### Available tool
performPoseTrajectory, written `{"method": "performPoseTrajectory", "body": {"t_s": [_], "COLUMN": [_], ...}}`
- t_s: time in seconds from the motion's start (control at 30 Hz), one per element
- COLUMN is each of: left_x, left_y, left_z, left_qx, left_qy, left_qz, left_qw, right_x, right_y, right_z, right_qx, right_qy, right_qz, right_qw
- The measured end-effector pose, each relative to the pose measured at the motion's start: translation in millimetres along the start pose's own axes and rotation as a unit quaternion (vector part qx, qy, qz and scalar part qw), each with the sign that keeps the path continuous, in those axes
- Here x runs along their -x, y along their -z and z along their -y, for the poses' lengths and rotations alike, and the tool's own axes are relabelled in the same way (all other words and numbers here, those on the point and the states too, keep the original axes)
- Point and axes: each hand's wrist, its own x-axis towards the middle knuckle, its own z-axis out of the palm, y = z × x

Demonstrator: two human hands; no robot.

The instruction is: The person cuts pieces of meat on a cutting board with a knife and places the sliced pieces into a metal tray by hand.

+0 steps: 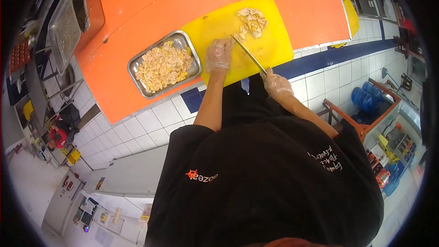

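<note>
My right hand (pixel 277 85), in a clear plastic glove, is closed round the handle of a long knife (pixel 249 55). The blade slants up and left over the yellow cutting board (pixel 274 41), its tip near small pale pieces of food. My left hand (pixel 219 54), gloved too, rests on the left part of the board with its fingers curled; anything under them is hidden. A pile of pale food pieces (pixel 252 20) lies near the board's top. Left of the board, a metal tray (pixel 197 67) holds many cut pale and yellow pieces (pixel 164 66).
The board and tray lie on an orange table (pixel 151 9). A metal container (pixel 65 29) stands at the upper left. A person in red (pixel 58 137) is at the far left. Blue water bottles (pixel 366 98) sit in a rack at the right.
</note>
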Motion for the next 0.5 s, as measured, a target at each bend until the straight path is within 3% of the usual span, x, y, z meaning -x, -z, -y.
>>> {"method": "performPoseTrajectory", "body": {"t_s": [0.03, 0.1, 0.17, 0.27, 0.33, 0.5], "left_x": [0.9, 4.9, 12.4, 28.0, 28.4, 28.8], "left_y": [4.4, 13.9, 24.0, 32.1, 22.2, 28.1], "left_z": [-0.8, -4.2, -9.2, -8.3, 0.5, 0.4], "left_qx": [-0.008, 0.019, 0.046, -0.024, -0.06, -0.082], "left_qy": [0.065, 0.042, 0.019, 0.069, 0.015, 0.009], "left_qz": [0.069, 0.036, 0.005, -0.006, -0.026, 0.023], "left_qw": [0.995, 0.998, 0.999, 0.997, 0.998, 0.996], "right_x": [5.8, 4.1, -0.1, 14.7, 6.3, -27.2], "right_y": [-3.6, -0.5, 5.4, 30.2, 10.2, -9.8], "right_z": [-0.9, -0.1, 5.1, 37.1, 34.2, 43.6], "right_qx": [-0.003, -0.005, -0.012, -0.005, 0.015, 0.036], "right_qy": [-0.026, -0.051, 0.0, 0.0, 0.014, 0.046], "right_qz": [0.006, 0.004, 0.009, 0.042, 0.035, 0.001], "right_qw": [1.0, 0.999, 1.0, 0.999, 0.999, 0.998]}}
